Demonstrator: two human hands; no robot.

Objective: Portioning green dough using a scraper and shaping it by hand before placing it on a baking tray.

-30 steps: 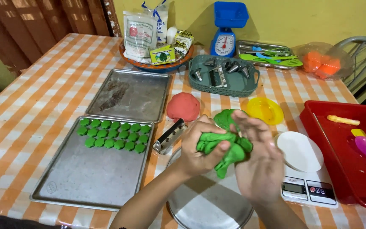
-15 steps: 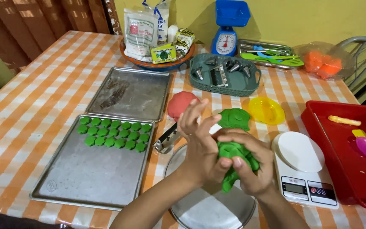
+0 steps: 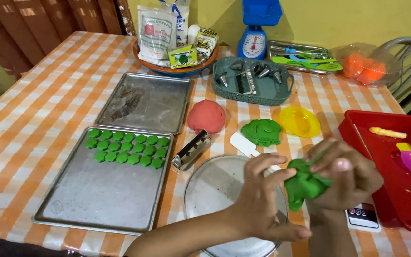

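Both hands meet over the near edge of the table, right of centre. The right hand (image 3: 346, 173) is cupped and closed around a lump of green dough (image 3: 304, 183), its fingers curled over the top; the left hand (image 3: 262, 200) presses against the lump's left side with fingers spread and thumb extended toward the near edge, gripping it from that flank. The dough therefore sits between the two palms, held clear of the table, with a tail hanging down so its long axis runs roughly vertical; the right hand carries most of it, the left is in contact only along one side. Directly beneath the left hand lies a round metal plate (image 3: 215, 190). A second, flatter piece of green dough (image 3: 261, 132) rests on the table just beyond the hands, beside a yellow dish (image 3: 299, 121) and a ball of red dough (image 3: 206, 116). Toward the left near corner a baking tray (image 3: 96, 190) holds rows of small green dough pieces (image 3: 127, 148) at its far end. A red tray (image 3: 381, 157) stands at the right edge, touching neither hand.
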